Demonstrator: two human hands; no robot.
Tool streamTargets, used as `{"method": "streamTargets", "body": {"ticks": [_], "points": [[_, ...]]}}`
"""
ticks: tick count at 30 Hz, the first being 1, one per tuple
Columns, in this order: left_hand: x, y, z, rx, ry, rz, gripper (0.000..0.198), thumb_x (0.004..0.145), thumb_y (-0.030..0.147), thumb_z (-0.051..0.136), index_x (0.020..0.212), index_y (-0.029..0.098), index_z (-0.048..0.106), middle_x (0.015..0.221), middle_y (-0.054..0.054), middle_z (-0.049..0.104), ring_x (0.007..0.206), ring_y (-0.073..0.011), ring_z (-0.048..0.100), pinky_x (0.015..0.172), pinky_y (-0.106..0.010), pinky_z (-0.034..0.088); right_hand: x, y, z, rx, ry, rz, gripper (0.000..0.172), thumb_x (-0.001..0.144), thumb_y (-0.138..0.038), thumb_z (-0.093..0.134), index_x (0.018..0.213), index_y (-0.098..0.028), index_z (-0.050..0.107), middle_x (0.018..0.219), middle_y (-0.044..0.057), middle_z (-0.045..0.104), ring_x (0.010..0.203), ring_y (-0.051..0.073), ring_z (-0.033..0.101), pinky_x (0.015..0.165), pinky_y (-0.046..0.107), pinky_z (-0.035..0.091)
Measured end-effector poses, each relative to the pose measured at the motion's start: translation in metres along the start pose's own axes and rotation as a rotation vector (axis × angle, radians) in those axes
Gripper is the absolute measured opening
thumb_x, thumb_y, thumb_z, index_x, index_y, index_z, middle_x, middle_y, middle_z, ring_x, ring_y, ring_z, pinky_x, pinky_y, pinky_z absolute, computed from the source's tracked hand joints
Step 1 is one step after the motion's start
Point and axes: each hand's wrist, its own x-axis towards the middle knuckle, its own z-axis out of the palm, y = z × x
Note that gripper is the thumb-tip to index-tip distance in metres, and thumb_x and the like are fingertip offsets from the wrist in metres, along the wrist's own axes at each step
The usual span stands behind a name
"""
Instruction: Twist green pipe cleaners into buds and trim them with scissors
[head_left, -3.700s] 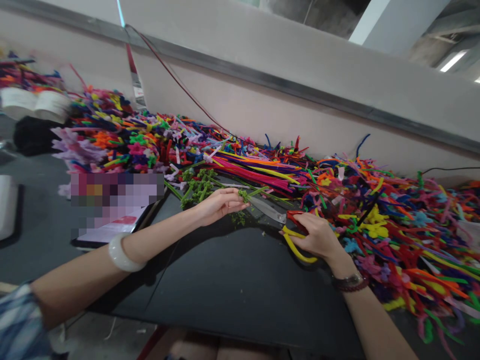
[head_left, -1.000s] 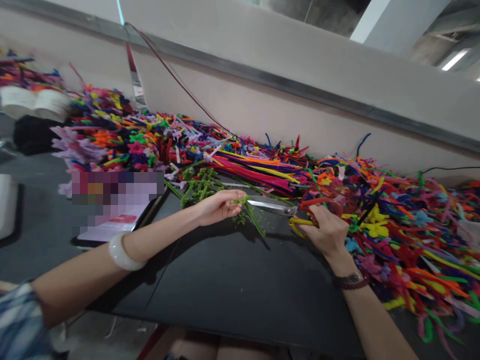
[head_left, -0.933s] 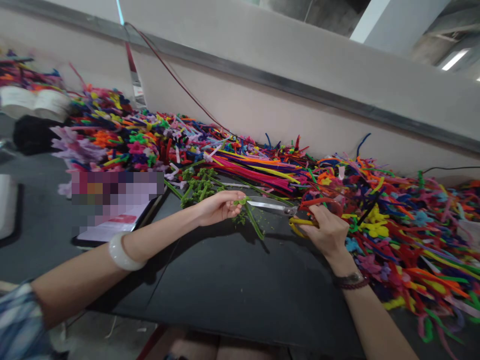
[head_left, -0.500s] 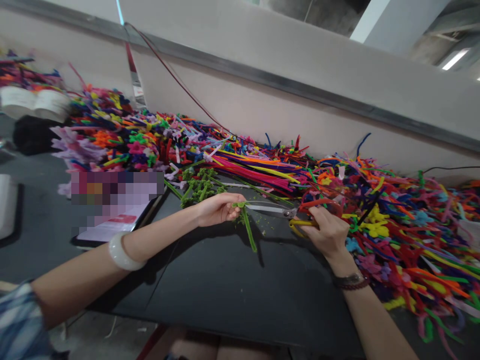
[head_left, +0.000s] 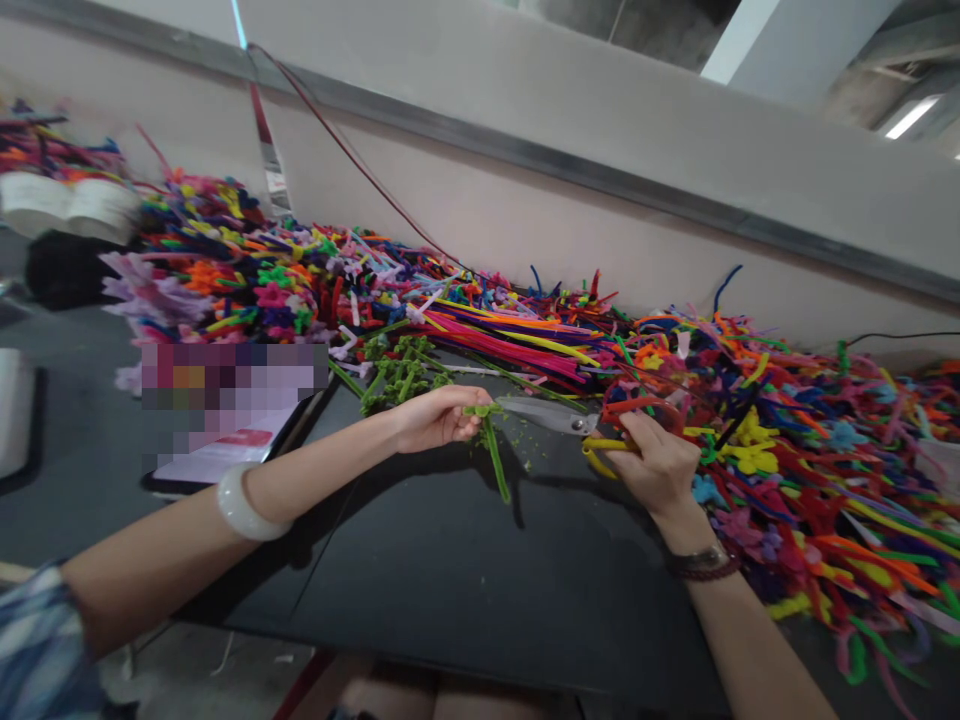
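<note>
While I watch through the head camera from afar, my left hand (head_left: 439, 418) is the nearer one to the work: its thumb and fingertips (head_left: 466, 418) pinch the top of a green chenille stem (head_left: 494, 458) near the middle of the frame. The stem's long axis runs down the frame, from that pinch toward the near edge of the black desk (head_left: 450, 590). My right hand (head_left: 651, 465) sits farther right, curled around the yellow and red handles of the scissors (head_left: 551, 416). Their steel blades point left, lying roughly across the stem, with the tips just beside my left fingertips. Crumbs of green fluff (head_left: 526, 465) lie on the desk by the stem. To the upper left is a bunch of green stems (head_left: 401, 375), and multicoloured chenille stems (head_left: 510, 345) are heaped along the wall.
</note>
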Motion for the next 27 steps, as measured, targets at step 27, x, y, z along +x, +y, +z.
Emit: {"method": "streamTargets", "body": {"ticks": [27], "points": [[0.002,-0.003,-0.010,-0.137,-0.136,-0.084,0.011,0.072,0.004,0.048,0.080,0.010,0.053,0.055,-0.002,0.058,0.050,-0.0073,0.057,0.046,-0.012,0.044,0.000,-0.002,0.003,-0.058,-0.036,0.019,0.021,0.072,-0.034,0.052,0.077,-0.014,0.053,0.061,0.003,0.061,0.052,0.012,0.053,0.052,0.021,0.036]]}}
